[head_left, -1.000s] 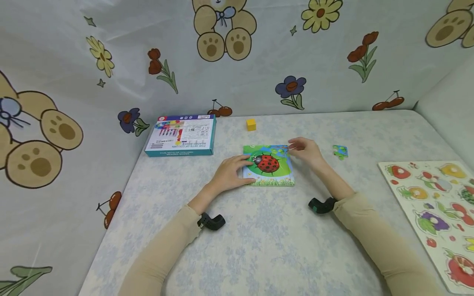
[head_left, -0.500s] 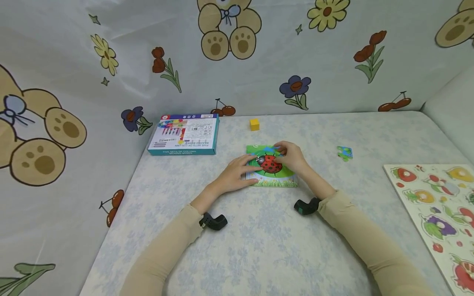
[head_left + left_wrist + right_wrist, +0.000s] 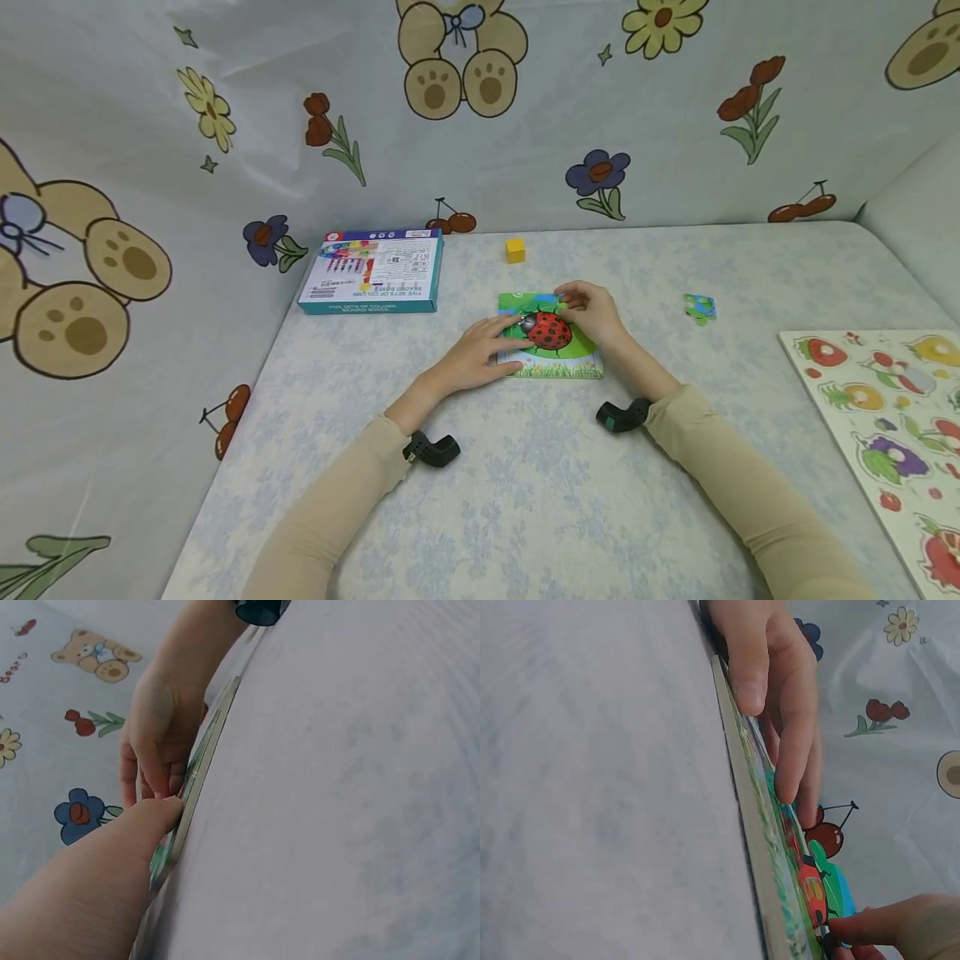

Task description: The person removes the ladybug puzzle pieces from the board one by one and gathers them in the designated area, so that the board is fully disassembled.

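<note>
A square ladybug jigsaw puzzle (image 3: 558, 364) lies flat on the table, its red beetle on a green ground. My left hand (image 3: 474, 353) rests spread on its left side, fingertips near the beetle's head and thumb at the lower edge. Over the puzzle's upper right part is my right hand (image 3: 596, 317), covering that corner in the head view. In the right wrist view, that hand's thumb and fingers pinch a tilted green and blue puzzle piece (image 3: 842, 892) at the puzzle's surface. One loose blue and green puzzle piece (image 3: 701, 308) lies on the table to the right.
A flat teal-edged box (image 3: 371, 275) lies at the back left, with a small yellow cube (image 3: 515, 251) right of it. A fruit-picture board (image 3: 862, 417) lies at the right edge. A printed white cloth (image 3: 525, 150) hangs behind the table.
My right hand has moved left from beyond the puzzle's upper right corner to over its right part, then stayed nearly still. My left hand has kept its place on the puzzle.
</note>
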{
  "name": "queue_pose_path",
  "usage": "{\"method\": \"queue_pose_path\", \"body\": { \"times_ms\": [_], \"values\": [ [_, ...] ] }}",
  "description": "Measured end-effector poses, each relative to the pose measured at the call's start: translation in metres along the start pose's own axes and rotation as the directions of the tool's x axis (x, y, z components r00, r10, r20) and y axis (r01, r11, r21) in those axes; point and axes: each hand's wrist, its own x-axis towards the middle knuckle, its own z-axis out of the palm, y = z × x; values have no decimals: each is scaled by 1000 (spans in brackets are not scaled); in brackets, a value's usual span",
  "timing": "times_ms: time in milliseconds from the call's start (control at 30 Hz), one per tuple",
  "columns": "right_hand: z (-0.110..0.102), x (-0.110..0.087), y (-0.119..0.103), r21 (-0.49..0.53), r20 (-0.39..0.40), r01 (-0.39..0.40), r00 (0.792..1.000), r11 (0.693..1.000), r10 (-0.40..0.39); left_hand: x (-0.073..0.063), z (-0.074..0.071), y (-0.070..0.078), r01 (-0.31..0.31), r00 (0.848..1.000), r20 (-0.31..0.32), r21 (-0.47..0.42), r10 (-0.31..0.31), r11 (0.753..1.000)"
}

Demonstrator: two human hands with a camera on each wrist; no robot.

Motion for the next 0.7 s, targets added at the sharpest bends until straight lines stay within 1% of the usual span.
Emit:
{"method": "queue_pose_path", "body": {
  "times_ms": [33,133,200,267,333,433,567,700],
  "values": [
    [0,0,0,0,3,3,1000,1000,-3,0,0,1,-19,1000,0,5,19,1000],
    [1,-1,0,-8,5,16,1000,1000,-16,0,2,5,-65,997,36,5,64,998],
    [2,-1,0,-8,-3,14,1000,1000,-14,0,2,8,-74,995,66,-10,74,997],
    [2,-1,-1,-1,-11,10,1000,1000,-10,0,2,11,-61,994,89,-32,64,998],
    [2,-1,-1,11,-22,6,1000,1000,-6,-1,0,12,-46,994,98,-32,49,998],
    [2,0,-1,51,-37,-11,999,999,13,-1,-2,14,-36,991,129,1,36,999],
    [2,0,0,101,-64,-35,997,994,42,0,-4,15,-41,984,174,45,33,998],
    [1,-1,0,160,-87,-27,995,987,41,1,-5,15,-44,981,193,65,30,997]
  ]
}}
